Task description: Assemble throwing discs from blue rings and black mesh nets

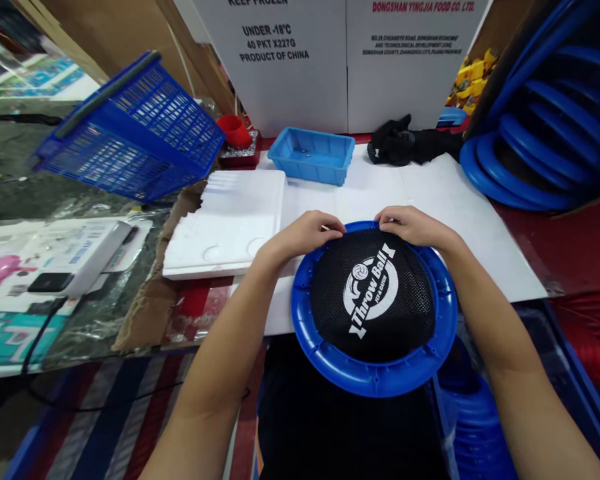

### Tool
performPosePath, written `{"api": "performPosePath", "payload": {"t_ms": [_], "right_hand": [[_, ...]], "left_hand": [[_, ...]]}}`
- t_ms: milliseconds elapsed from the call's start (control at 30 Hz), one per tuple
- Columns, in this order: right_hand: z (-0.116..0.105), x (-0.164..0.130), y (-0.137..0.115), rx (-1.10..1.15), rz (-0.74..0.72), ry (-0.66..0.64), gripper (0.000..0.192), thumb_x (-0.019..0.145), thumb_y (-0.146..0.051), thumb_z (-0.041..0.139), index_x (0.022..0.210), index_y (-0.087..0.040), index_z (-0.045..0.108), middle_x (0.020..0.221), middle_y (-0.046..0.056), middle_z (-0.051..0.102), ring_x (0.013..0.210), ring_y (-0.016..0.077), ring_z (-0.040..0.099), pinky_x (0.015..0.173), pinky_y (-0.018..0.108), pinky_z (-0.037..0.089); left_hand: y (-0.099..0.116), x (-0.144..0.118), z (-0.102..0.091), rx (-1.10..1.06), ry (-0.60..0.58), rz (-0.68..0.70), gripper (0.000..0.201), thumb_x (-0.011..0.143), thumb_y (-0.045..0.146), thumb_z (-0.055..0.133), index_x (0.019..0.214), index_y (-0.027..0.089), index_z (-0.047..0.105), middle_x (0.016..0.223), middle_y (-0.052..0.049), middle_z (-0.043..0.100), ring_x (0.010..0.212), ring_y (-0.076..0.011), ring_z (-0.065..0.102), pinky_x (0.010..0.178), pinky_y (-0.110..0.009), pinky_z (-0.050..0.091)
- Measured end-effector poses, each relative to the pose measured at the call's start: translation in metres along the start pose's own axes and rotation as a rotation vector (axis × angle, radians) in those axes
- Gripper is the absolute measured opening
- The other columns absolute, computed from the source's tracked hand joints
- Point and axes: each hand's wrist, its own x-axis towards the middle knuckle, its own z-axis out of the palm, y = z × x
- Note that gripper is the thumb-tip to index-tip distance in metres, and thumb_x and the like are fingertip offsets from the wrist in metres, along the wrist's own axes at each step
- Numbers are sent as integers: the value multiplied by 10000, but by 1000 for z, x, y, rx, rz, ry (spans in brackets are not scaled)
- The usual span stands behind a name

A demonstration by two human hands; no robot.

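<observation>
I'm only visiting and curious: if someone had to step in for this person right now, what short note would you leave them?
Left hand: fingers pinching the far edge of the black mesh disc against the blue ring.
Right hand: same grip, just beside it.
Ring lies at the near edge of the white sheet, partly overhanging.
Done: mesh, printed "Throw Ball", lies spread inside the ring.
Left: the far edge under the fingers looks unseated; the rest I cannot judge.
More blue rings are stacked at right.

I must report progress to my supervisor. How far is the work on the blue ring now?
Looks done: the black mesh net covers most of the round blue plastic ring. In hand: left hand and right hand press the net's far edge. Left: stacked blue rings show no nets.
</observation>
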Motion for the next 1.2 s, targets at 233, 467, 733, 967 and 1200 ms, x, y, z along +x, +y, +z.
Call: {"api": "performPosePath", "payload": {"t_ms": [233,467,733,967,1200], "right_hand": [[-1,1,0,9,-19,-37,177,986,-366,609,897,-233,686,1206,104,765,1053,269,691,1010,463,537],[1,3,3,-22,-57,-39,178,983,-363,611,919,-231,713,1196,108,756,1075,277,692,1025,474,531],[1,4,5,-2,-58,-51,196,983,-381,621,919,-228,725,1194,104,757,1091,271,694,1036,466,529],[-1,3,1,20,-42,-62,192,976,-384,631,902,-235,726,1197,100,754,1067,273,692,1028,482,533],[0,2,-3,22,-9,11,227,979,-423,646,952,-236,772,1102,89,785,989,272,703,976,478,562]], "left_hand": [[0,-1,0,78,7,86,219,962,284,647,1029,208,842,1059,-78,846,985,-224,753,960,-383,567],[5,-3,-8,53,-59,8,233,949,346,640,979,213,830,1007,-68,838,921,-222,725,906,-373,553],[5,-3,-5,162,-92,27,247,977,353,572,991,214,776,990,-62,810,886,-219,703,847,-355,509],[5,-6,-7,163,-99,68,268,978,310,578,1120,215,784,1074,-76,810,960,-227,719,895,-365,523],[6,-8,-11,130,-149,31,320,978,308,592,1238,212,754,1049,-79,783,929,-225,712,859,-354,531]]}}
